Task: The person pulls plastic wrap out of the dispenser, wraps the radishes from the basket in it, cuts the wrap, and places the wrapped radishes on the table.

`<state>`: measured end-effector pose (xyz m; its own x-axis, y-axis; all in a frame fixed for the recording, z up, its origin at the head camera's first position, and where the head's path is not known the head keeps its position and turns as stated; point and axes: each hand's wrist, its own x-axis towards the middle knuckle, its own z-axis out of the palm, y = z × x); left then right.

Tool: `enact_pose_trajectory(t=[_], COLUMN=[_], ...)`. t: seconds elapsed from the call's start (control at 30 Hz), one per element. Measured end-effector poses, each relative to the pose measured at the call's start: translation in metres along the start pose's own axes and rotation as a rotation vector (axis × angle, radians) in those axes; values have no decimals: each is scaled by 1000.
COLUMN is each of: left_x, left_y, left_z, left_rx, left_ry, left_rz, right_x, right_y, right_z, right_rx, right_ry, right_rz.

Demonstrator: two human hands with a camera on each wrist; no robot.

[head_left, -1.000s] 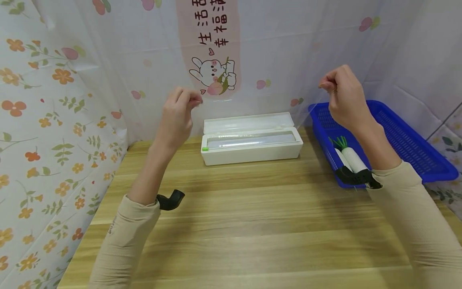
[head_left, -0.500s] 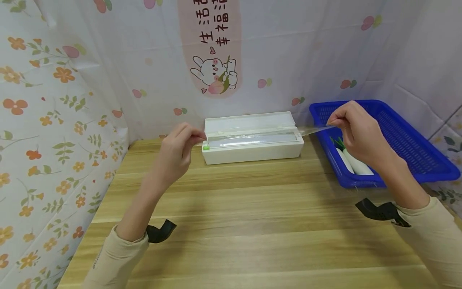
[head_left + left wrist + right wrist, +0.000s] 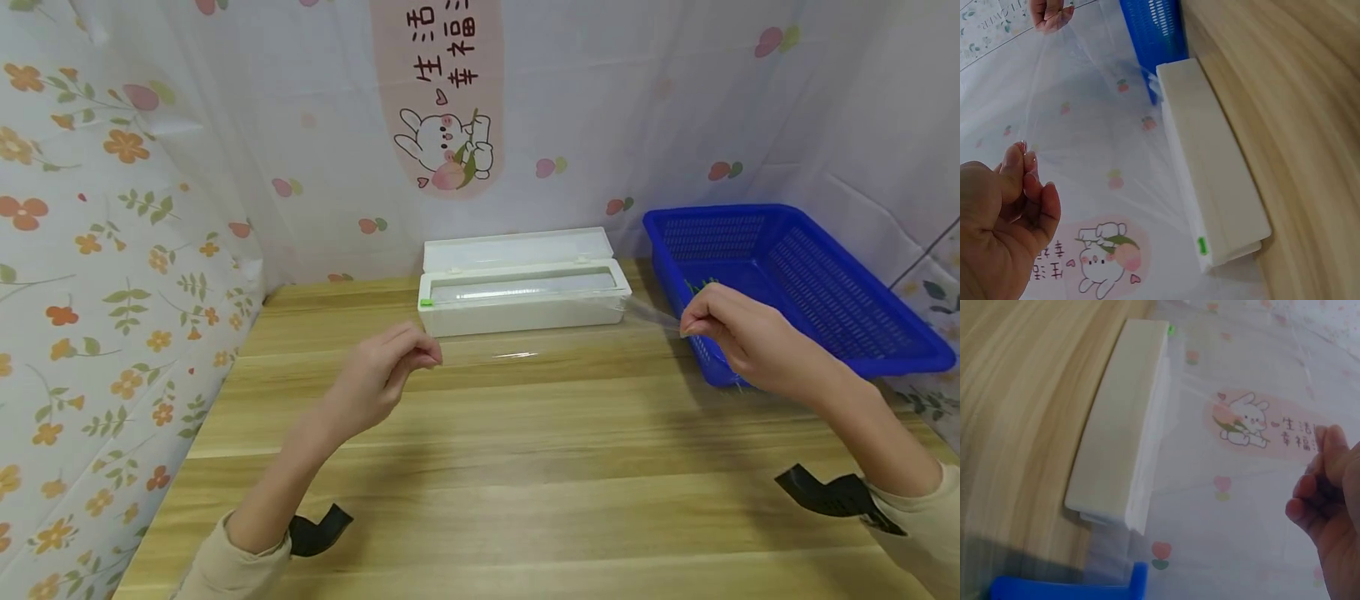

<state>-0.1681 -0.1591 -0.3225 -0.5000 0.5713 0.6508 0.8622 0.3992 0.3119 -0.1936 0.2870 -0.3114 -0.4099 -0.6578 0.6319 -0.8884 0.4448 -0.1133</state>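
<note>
A sheet of clear cling film point(image 3: 517, 355) stretches from a white cling film dispenser box point(image 3: 525, 317) toward me, between my two hands. My left hand point(image 3: 386, 375) pinches one corner of the film between thumb and fingertips, in front of the box's left end. With the same kind of pinch, my right hand point(image 3: 750, 337) holds the other corner, in front of the blue basket. The dispenser's lid point(image 3: 517, 248) stands raised at the back, and the film roll shows in its slot. A green slider point(image 3: 426, 302) sits at the box's left end.
A blue plastic basket point(image 3: 862, 287) stands on the wooden table point(image 3: 510, 500) at the right. Green leaf tops point(image 3: 701, 286) show inside it, the rest hidden behind my right hand. Printed curtains point(image 3: 322, 125) hang behind and at the left of the table.
Both hands have come down and toward me from above the box, drawing the film out over its front edge. The white radishes in the basket are now hidden by my right hand.
</note>
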Motion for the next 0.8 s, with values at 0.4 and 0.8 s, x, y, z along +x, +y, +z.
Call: enact_pose_trajectory(t=[0.4,0.8], left_x=[-24,-36], left_y=[-1,-12], left_z=[28,44], left_rx=[-217,-198], left_ry=[-286,-522], left_rz=[-151,-279], right_x=[-26,-46], right_y=[1,-1], right_z=[14,53], right_rx=[80,302], right_ry=[-216,-456], right_rz=[68,167])
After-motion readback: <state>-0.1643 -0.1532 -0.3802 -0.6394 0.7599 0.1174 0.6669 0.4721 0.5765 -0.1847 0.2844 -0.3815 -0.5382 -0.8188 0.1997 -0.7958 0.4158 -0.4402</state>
